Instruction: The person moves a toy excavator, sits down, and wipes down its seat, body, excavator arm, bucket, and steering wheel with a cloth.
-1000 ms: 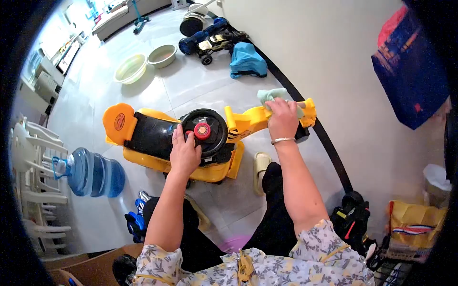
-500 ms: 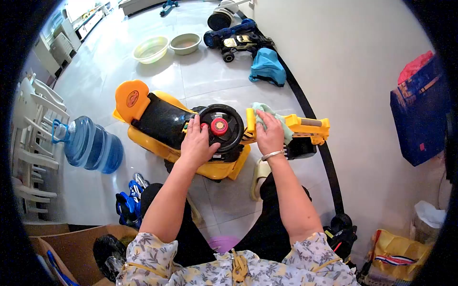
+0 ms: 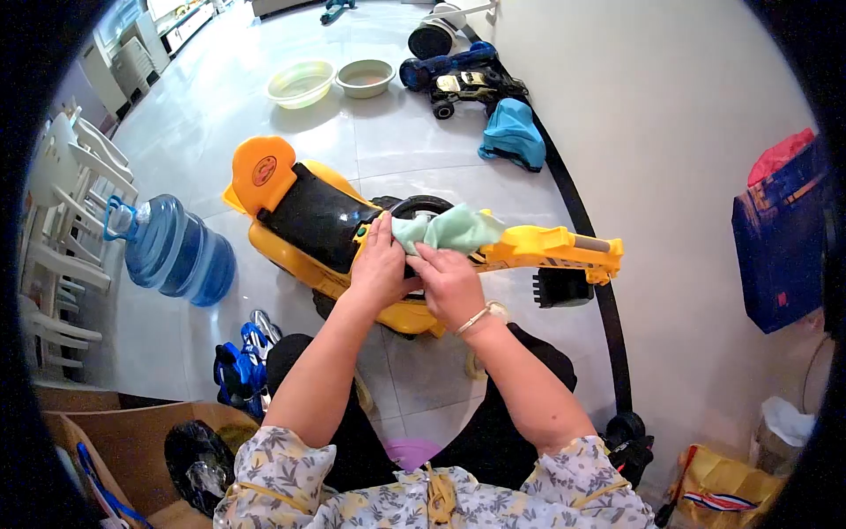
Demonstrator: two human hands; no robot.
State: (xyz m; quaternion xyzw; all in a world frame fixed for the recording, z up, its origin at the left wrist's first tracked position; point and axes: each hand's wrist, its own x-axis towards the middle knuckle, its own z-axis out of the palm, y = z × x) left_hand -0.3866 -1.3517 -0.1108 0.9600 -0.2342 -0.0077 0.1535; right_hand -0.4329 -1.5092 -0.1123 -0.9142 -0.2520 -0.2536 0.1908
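A yellow ride-on toy digger (image 3: 317,225) with a black seat and an orange backrest lies on the tiled floor in front of me. Its black steering wheel (image 3: 421,206) is mostly covered by a pale green cloth (image 3: 448,229). My right hand (image 3: 454,284) grips the cloth at the wheel. Resting against the wheel's left side, my left hand (image 3: 379,263) touches the cloth's edge. The yellow digger arm (image 3: 555,245) sticks out to the right, with its black bucket below.
A blue water jug (image 3: 172,251) lies at the left beside white plastic chairs (image 3: 62,229). Two basins (image 3: 330,81), a toy car (image 3: 467,86) and a blue bag (image 3: 514,134) lie farther off by the wall. A cardboard box (image 3: 115,450) stands at the lower left.
My right hand has carried the cloth from the digger arm leftward onto the steering wheel, covering it. My left hand has stayed at the wheel.
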